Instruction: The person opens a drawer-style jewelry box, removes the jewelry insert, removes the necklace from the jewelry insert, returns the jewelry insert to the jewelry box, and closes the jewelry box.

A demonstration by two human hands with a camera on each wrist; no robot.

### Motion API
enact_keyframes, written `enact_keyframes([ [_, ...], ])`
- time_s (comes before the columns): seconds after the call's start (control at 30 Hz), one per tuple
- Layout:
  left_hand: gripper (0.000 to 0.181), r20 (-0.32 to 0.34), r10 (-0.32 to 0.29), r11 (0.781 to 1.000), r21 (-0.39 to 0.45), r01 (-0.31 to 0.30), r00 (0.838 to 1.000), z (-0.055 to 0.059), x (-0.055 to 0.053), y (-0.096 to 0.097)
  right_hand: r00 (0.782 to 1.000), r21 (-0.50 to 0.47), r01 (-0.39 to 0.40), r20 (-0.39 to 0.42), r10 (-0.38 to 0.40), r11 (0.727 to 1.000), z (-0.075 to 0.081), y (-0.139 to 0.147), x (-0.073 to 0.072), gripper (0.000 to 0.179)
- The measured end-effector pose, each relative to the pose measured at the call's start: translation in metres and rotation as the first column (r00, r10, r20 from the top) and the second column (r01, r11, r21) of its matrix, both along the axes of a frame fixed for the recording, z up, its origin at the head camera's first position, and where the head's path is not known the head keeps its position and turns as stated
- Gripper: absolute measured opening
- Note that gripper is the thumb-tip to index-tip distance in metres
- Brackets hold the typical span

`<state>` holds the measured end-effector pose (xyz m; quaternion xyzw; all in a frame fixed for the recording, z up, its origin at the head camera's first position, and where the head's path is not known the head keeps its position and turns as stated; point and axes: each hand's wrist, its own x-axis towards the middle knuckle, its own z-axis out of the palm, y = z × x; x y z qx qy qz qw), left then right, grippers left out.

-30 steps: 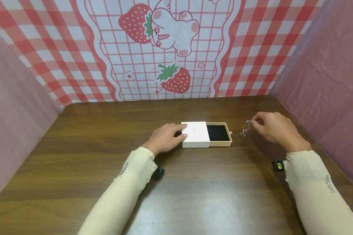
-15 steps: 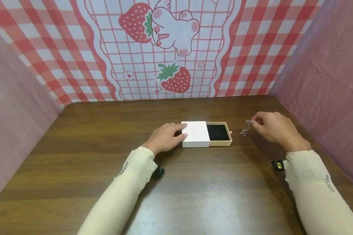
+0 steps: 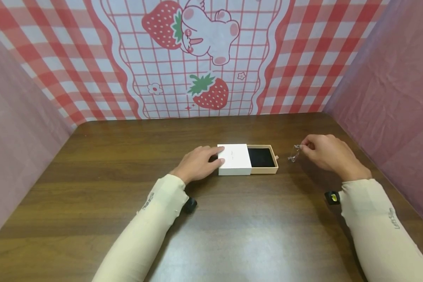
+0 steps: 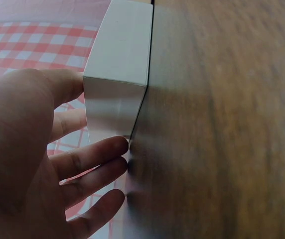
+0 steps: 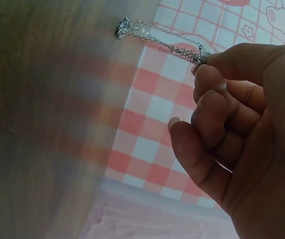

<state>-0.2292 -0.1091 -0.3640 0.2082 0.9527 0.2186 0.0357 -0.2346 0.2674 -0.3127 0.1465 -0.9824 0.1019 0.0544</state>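
A small white box sleeve point(image 3: 234, 158) lies on the table, with its tan inner tray point(image 3: 264, 171) slid partway out to the right. Inside the tray sits a black pad point(image 3: 261, 157). My left hand point(image 3: 197, 163) rests at the sleeve's left end; thumb and index finger touch its top edge, while the other fingers stay loosely extended near the tabletop. Right of the tray, my right hand point(image 3: 333, 156) pinches a silver chain point(image 5: 165, 42) between thumb and index finger. A cluster of silver ornaments point(image 5: 125, 27) hangs at the chain's lower end, close to the tabletop.
The brown wooden table point(image 3: 211, 227) carries the box. A red-and-white checked cloth point(image 3: 313, 51) with strawberry prints forms the back wall. Pink cloths point(image 3: 391, 94) close off both sides. A small fabric tab point(image 3: 277, 157) sticks out from the tray's right end.
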Motion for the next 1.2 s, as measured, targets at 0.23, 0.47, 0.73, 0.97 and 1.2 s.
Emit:
enact_keyframes([
  [0.23,0.055,-0.014,-0.003,1.0,-0.004,0.003,1.0,-0.002,-0.0013,0.0001,1.0,-0.001,-0.021,-0.016,0.021,1.0,0.0001,-0.0005,0.0014,0.023],
  [0.47,0.054,-0.019,-0.011,1.0,0.003,0.011,1.0,-0.0013,-0.001,-0.0006,1.0,0.012,-0.015,0.01,0.015,1.0,-0.0007,-0.0009,0.0005,0.024],
  [0.73,0.054,-0.018,-0.012,1.0,0.004,0.012,1.0,-0.0003,-0.0004,-0.0006,0.999,0.015,-0.002,0.039,0.002,1.0,-0.0033,0.0004,-0.0005,0.023],
  [0.97,0.055,-0.013,-0.008,1.0,0.006,0.008,1.0,-0.0002,0.0,-0.0005,0.998,0.02,-0.005,0.064,0.003,1.0,-0.0052,0.0007,-0.001,0.021],
  [1.2,0.054,-0.014,-0.007,1.0,0.006,0.007,1.0,-0.0005,-0.0001,-0.0003,0.996,0.014,0.009,0.088,-0.01,1.0,-0.0073,0.0011,-0.0023,0.021],
])
